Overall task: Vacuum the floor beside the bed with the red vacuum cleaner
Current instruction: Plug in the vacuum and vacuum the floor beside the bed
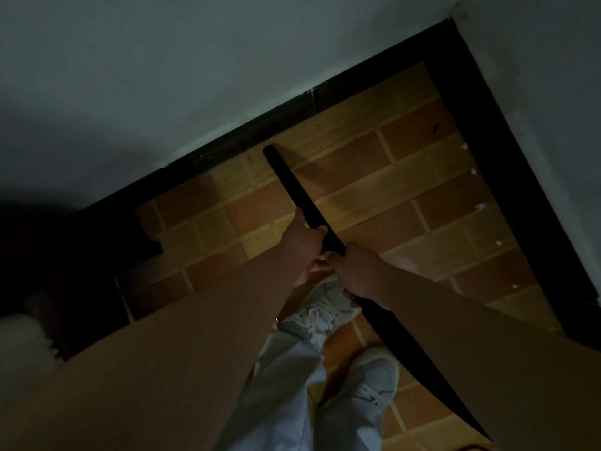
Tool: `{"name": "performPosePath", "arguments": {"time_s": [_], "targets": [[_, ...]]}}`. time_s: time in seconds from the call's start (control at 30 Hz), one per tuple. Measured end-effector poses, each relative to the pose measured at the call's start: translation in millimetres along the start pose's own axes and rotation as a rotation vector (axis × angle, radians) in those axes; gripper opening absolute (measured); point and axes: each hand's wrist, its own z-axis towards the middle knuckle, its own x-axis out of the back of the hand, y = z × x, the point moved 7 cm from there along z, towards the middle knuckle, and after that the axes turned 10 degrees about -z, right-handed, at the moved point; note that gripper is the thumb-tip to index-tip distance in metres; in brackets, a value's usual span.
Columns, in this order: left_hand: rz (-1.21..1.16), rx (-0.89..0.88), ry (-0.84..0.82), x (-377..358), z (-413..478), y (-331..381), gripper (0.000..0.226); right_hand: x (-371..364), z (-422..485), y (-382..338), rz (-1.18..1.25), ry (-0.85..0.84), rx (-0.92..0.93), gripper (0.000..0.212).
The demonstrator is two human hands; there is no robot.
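A black vacuum wand [289, 180] slants across the dim orange tiled floor [422, 177], its tip close to the dark skirting at the wall. My left hand [304, 245] grips the wand partway down. Just behind it my right hand [354, 271] grips the end where the ribbed black hose [406, 346] begins. The hose trails back to the lower right under my right forearm. The red body of the vacuum cleaner is out of view. No bed is plainly visible.
Grey walls [162, 76] meet in a corner at the top right, edged by dark skirting [507, 177]. My two pale sneakers [320, 315] stand on the tiles below my hands. A dark, unclear mass [65, 271] fills the left side.
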Motion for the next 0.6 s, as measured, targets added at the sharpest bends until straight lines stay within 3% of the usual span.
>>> {"name": "performPosePath", "arguments": {"time_s": [0.17, 0.33, 0.47, 0.6], "targets": [[-0.016, 0.036, -0.013, 18, -5, -4, 0.077, -23, 6, -1, 0.035, -0.06, 0.008, 0.044], [-0.04, 0.021, 0.012, 38, 3, -15, 0.077, -36, 10, -7, -0.099, -0.038, 0.047, 0.056], [-0.062, 0.03, 0.007, 47, 5, -18, 0.077, -43, 7, -11, -0.047, -0.062, 0.01, 0.041], [-0.035, 0.034, -0.011, 44, 1, -14, 0.075, -40, 7, -10, -0.172, 0.075, 0.039, 0.035]]}}
